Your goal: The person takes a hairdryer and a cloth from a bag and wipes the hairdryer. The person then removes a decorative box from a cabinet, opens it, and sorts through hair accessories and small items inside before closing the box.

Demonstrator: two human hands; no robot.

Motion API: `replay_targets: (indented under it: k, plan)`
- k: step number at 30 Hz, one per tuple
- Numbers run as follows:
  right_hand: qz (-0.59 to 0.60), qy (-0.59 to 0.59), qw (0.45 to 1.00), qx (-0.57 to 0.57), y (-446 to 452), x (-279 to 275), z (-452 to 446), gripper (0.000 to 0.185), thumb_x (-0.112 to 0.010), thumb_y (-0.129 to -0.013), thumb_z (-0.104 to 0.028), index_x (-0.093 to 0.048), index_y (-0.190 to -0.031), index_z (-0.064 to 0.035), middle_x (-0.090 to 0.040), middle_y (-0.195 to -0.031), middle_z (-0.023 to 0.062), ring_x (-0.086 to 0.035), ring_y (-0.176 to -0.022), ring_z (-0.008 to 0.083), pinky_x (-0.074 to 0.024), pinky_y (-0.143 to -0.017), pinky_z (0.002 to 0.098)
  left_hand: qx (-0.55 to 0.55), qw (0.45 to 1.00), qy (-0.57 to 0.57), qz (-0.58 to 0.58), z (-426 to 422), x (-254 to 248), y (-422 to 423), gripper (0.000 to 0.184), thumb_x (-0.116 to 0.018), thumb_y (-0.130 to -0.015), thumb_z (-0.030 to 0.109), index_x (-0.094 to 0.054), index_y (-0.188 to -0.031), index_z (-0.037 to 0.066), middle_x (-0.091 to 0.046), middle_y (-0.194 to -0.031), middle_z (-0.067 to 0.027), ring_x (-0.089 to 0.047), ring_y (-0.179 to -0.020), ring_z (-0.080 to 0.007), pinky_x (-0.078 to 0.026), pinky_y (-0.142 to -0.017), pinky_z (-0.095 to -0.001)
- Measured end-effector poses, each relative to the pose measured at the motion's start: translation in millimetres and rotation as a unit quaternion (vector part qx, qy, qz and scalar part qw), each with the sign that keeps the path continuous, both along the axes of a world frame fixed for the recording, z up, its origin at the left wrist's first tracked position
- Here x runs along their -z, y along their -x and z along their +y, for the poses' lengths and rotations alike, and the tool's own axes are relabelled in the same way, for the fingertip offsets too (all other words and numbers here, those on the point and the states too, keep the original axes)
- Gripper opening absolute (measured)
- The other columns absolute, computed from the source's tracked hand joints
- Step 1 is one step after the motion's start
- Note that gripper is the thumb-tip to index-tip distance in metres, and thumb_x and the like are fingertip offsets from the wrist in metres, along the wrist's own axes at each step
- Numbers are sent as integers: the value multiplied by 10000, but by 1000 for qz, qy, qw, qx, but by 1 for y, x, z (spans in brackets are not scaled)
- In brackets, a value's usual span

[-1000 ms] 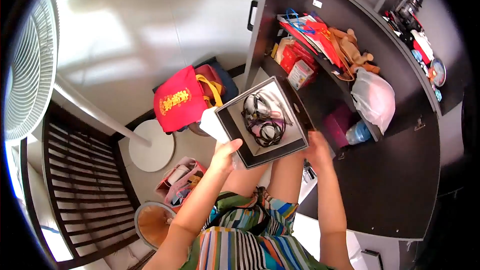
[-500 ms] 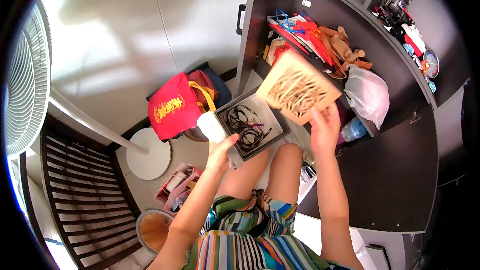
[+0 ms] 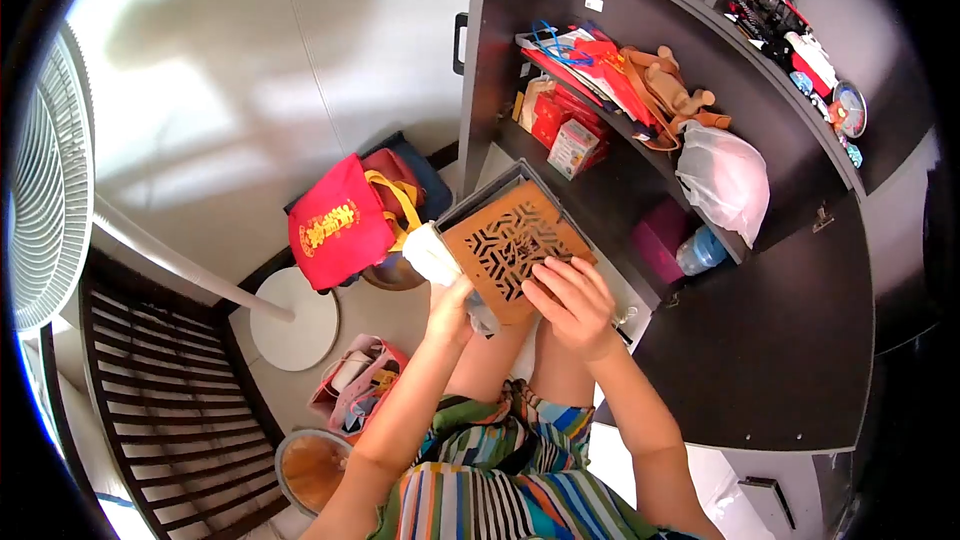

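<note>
A dark box (image 3: 486, 191) is held over my lap, tilted, with an orange-brown lattice panel (image 3: 516, 240) covering most of its opening. My left hand (image 3: 449, 310) grips the box's near-left side, together with a white cloth-like item (image 3: 431, 254) and a bit of clear plastic. On the panel's near-right part lies my right hand (image 3: 575, 305), its fingers spread flat over the cut-out pattern. The cables inside the box are hidden under the panel.
An open dark cabinet (image 3: 740, 340) at the right holds papers, a doll, red packets and a white plastic bag (image 3: 724, 180). On the left are a fan (image 3: 55, 180), a slatted rack (image 3: 180, 390), a red bag (image 3: 340, 224) and a pink bag (image 3: 362, 380).
The lattice panel has come down from the raised right hand onto the box and now hides the cables. My right hand has moved left and spread out on it.
</note>
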State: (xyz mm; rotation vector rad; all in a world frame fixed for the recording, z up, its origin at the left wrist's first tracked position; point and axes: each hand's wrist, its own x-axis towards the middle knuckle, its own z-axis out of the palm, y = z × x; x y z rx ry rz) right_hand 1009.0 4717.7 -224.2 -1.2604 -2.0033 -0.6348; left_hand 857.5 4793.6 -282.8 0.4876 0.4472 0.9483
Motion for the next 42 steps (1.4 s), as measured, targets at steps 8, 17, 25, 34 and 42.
replay_targets:
  k: [8,17,25,34,42]
  plan:
    - [12,-11,1000,-18,-7,-3,-5,204,-526,-708,-110,-637,-879,-92,-607,-932,80,-580,-898,210,-447,-793,375,-12,998,-55,33,5,39,0,591,-600,-737,134,-313,-1246,45,-453,-1170,-84,-472,-1040,-212,-406,-869,-349]
    - [175,183,965,64,-18,11,-22,332,-591,-704,-173,-589,-1030,-109,-458,-1195,88,-394,-1138,280,-349,-914,415,10,995,-26,93,-1,15,-8,637,-617,-709,119,-292,-1250,36,-442,-1168,-93,-468,-1047,-209,-407,-871,-339]
    - [897,116,425,-48,-11,61,-23,778,-649,-703,-104,-152,-1300,-62,-358,-1213,143,-417,-1077,279,-401,-818,410,-41,982,-107,147,-9,11,-38,661,-630,-707,97,-268,-1258,43,-428,-1182,-86,-444,-1068,-211,-373,-880,-327]
    - [922,71,355,-137,-22,67,-23,799,-608,-661,-7,-158,-1306,-147,-384,-1186,121,-418,-1065,305,-375,-834,450,28,990,-76,117,-16,25,-46,670,-621,-688,-3,-256,-1249,15,-416,-1186,-91,-440,-1068,-211,-364,-901,-331]
    - [922,55,366,-111,-37,66,-18,639,-559,-709,-53,-240,-1251,-164,-407,-1184,76,-407,-1103,247,-355,-908,408,87,984,-60,146,-2,19,-41,575,-619,-734,75,-314,-1219,18,-439,-1151,-114,-459,-1035,-248,-410,-852,-398]
